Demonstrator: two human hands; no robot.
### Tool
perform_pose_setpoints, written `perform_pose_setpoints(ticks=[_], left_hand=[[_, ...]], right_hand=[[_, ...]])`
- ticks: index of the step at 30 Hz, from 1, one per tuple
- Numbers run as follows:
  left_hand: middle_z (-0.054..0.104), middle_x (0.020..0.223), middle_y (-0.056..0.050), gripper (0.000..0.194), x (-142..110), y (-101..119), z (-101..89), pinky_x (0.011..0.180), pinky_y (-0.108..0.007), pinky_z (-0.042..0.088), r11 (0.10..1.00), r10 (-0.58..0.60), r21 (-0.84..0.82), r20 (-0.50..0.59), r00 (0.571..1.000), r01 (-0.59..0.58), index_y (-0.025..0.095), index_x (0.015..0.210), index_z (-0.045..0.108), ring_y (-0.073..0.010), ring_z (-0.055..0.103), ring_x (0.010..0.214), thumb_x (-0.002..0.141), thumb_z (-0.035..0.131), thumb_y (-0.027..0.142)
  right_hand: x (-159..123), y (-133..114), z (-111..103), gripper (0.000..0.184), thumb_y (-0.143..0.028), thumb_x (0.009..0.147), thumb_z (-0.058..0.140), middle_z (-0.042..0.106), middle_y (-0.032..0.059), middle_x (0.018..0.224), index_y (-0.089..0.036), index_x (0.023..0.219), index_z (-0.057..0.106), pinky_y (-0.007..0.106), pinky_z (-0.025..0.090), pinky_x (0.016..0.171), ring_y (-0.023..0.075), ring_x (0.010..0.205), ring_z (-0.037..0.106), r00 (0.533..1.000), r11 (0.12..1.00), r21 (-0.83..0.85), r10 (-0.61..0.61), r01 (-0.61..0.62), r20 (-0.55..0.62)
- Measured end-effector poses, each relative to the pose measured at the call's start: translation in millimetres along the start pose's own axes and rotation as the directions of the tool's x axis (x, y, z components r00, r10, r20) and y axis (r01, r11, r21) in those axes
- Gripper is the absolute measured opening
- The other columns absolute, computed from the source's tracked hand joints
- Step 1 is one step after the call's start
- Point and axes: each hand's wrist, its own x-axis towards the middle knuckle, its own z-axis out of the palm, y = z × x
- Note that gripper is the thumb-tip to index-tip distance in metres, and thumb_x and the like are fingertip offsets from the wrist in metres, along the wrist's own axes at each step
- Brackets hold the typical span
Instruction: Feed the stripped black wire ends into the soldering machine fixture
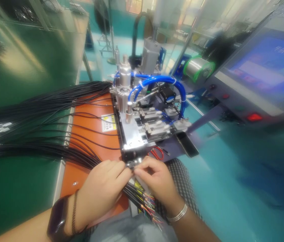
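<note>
My left hand lies over a bundle of thin black cables that runs across an orange plate. Its fingers are pinched together at the near edge of a small metal machine. My right hand meets it there, fingertips pinched on the same spot, where one cable end seems held between both hands. The stripped ends of the bundle, with coloured inner wires, fan out under my right wrist. What sits exactly between the fingertips is too small to make out.
Blue air hoses loop over the machine. A control panel with a blue screen and a lit red button stands at right, a solder wire spool behind. Red-handled scissors lie by the machine. Green bench at left.
</note>
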Motion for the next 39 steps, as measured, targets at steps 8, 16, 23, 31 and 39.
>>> perform_pose_setpoints(ticks=[8,16,23,31,39], left_hand=[[0.056,0.096,-0.007,0.033,5,-6,-4.3,0.069,-0.036,0.044,1.000,-0.012,-0.003,0.122,0.992,0.013,0.015,0.110,0.053,-0.0222,0.049,0.082,0.081,0.046,0.002],[0.057,0.105,-0.012,0.033,4,-10,-2.5,0.075,-0.037,0.049,0.999,0.032,-0.020,0.005,0.999,-0.032,0.009,0.119,0.051,-0.0229,0.053,0.091,0.087,0.043,0.006],[0.059,0.104,-0.012,0.033,-1,-10,-4.9,0.075,-0.035,0.048,0.997,0.068,-0.022,-0.049,0.996,-0.069,0.008,0.121,0.050,-0.0218,0.054,0.092,0.089,0.044,0.006],[0.060,0.096,-0.011,0.031,2,-10,-3.1,0.070,-0.033,0.048,0.997,0.080,-0.010,-0.044,0.996,-0.080,0.008,0.120,0.050,-0.0202,0.054,0.084,0.090,0.043,0.008],[0.059,0.094,-0.010,0.032,2,-10,-5.2,0.067,-0.032,0.047,0.996,0.081,-0.030,-0.041,0.996,-0.082,0.008,0.120,0.050,-0.0191,0.053,0.082,0.089,0.042,0.006]], right_hand=[[4,10,-7,0.014,-0.026,0.080,0.064,0.058,-0.0018,0.066,-0.017,0.070,0.061,0.023,0.041,0.059,0.0117,0.062,0.051,0.992,0.994,0.015,0.112,-0.111,-0.057],[8,18,-28,0.009,-0.020,0.081,0.062,0.064,0.0001,0.077,-0.020,0.089,0.067,0.026,0.048,0.071,0.0135,0.074,0.059,0.982,0.963,0.243,0.078,-0.119,0.171],[7,6,-24,0.010,-0.019,0.084,0.061,0.066,0.0010,0.078,-0.020,0.083,0.071,0.022,0.049,0.068,0.0122,0.073,0.061,0.996,0.991,0.133,0.000,-0.012,0.093],[7,7,-21,0.009,-0.024,0.084,0.061,0.069,0.0018,0.084,-0.020,0.085,0.070,0.024,0.050,0.072,0.0138,0.078,0.063,0.994,0.990,0.120,0.056,-0.068,0.095],[9,2,-25,0.011,-0.018,0.083,0.062,0.068,0.0011,0.080,-0.020,0.083,0.072,0.024,0.049,0.070,0.0131,0.075,0.062,0.993,0.997,0.076,-0.003,-0.007,0.122]])
